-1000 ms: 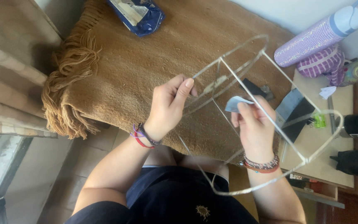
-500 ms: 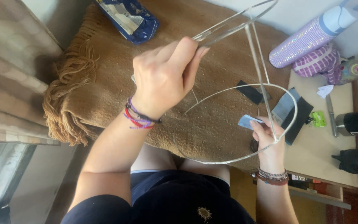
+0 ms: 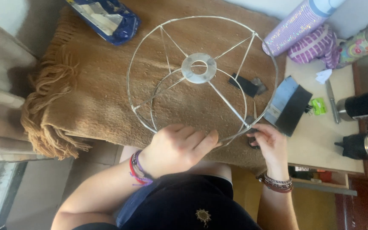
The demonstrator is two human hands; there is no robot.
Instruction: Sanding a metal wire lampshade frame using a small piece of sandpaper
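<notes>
We hold a wire frame (image 3: 201, 76) flat over the brown blanket (image 3: 94, 98), its rings lying face up toward us, near the blanket's front edge. Our left hand (image 3: 177, 147) has its grip clamped on the near rim, fingers folded over the wire; our right hand (image 3: 269, 142) pinches the rim at the front right, where an upright joins it, with a small dark piece under the fingertips that we cannot make out. To do this well, we judge, the left hand should keep the frame steady and level while the right works one short stretch of wire at a time, since thin wire can twist or spring under uneven pressure. The frame is pale, whitish metal: a large outer ring, a smaller ring behind it, and thin spokes running to a flat round hub with a hole in its middle. Its coating looks worn and patchy. A blue packet (image 3: 107, 19) lies at the blanket's far left corner; dark and grey-blue sheets (image 3: 288, 102) sit at the counter's (image 3: 316, 140) left edge, just beside the frame.
</notes>
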